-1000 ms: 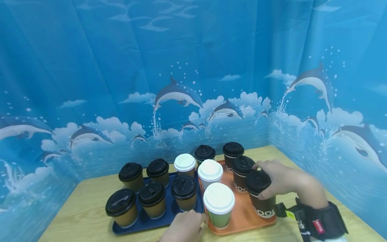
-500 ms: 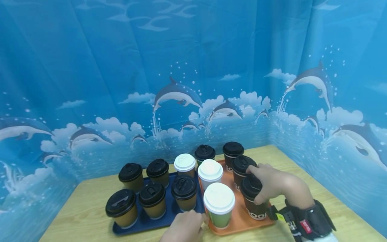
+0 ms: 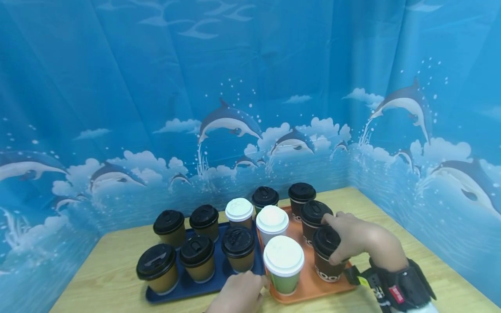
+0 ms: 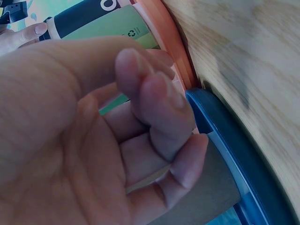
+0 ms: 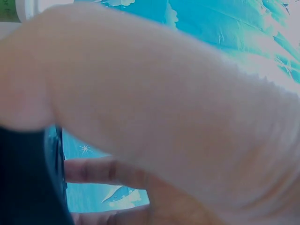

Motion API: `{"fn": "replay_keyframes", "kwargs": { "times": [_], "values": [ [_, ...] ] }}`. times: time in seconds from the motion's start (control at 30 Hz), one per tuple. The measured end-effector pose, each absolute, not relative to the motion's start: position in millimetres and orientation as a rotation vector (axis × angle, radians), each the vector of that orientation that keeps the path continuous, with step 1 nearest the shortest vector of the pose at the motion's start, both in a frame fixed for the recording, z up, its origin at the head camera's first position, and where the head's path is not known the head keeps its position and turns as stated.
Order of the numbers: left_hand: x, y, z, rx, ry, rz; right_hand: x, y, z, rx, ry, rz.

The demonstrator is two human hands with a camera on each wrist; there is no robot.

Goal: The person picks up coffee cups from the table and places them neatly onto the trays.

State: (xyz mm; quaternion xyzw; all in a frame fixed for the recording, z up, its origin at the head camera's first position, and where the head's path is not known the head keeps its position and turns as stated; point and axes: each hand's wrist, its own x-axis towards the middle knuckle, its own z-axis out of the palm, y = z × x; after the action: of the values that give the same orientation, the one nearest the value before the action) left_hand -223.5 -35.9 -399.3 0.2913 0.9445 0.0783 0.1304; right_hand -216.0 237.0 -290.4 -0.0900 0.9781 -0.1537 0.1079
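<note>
In the head view my right hand [image 3: 354, 237] grips a dark brown paper coffee cup [image 3: 328, 265] by its black lid, thumb on the near side and fingers on the far side. The cup stands upright at the front right of the orange tray [image 3: 309, 291]. The right wrist view shows the dark cup [image 5: 23, 178] with fingers reaching to its side. My left hand [image 3: 238, 293] is at the front, where the two trays meet. Its fingers [image 4: 164, 112] are loosely curled around nothing, overlapping the tray rims in the left wrist view.
The blue tray [image 3: 211, 284] on the left bears several brown cups with black lids and a white-lidded cup [image 3: 239, 211]. On the orange tray stand a green white-lidded cup [image 3: 283, 265] and other lidded cups. A dolphin-print curtain [image 3: 235, 87] hangs behind the wooden table [image 3: 105, 261].
My right hand has moved the dark cup left and slightly lower, closer in line with the cup behind it, then stayed nearly still. My left hand has not visibly moved.
</note>
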Motion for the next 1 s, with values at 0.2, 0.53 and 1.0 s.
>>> {"fn": "replay_keyframes", "kwargs": {
  "times": [0.2,0.53,1.0],
  "values": [
    [-223.8,-36.8,-400.2,0.870,2.755,0.227,-216.0,236.2,-290.9,-0.248,2.888,-0.442],
    [-223.4,-36.3,-399.2,0.844,2.746,0.239,-218.6,234.9,-293.0,-0.225,2.889,-0.408],
    [-222.2,-37.0,-398.0,0.853,2.768,0.234,-221.3,236.5,-292.9,-0.227,2.888,-0.462]
  ]
}}
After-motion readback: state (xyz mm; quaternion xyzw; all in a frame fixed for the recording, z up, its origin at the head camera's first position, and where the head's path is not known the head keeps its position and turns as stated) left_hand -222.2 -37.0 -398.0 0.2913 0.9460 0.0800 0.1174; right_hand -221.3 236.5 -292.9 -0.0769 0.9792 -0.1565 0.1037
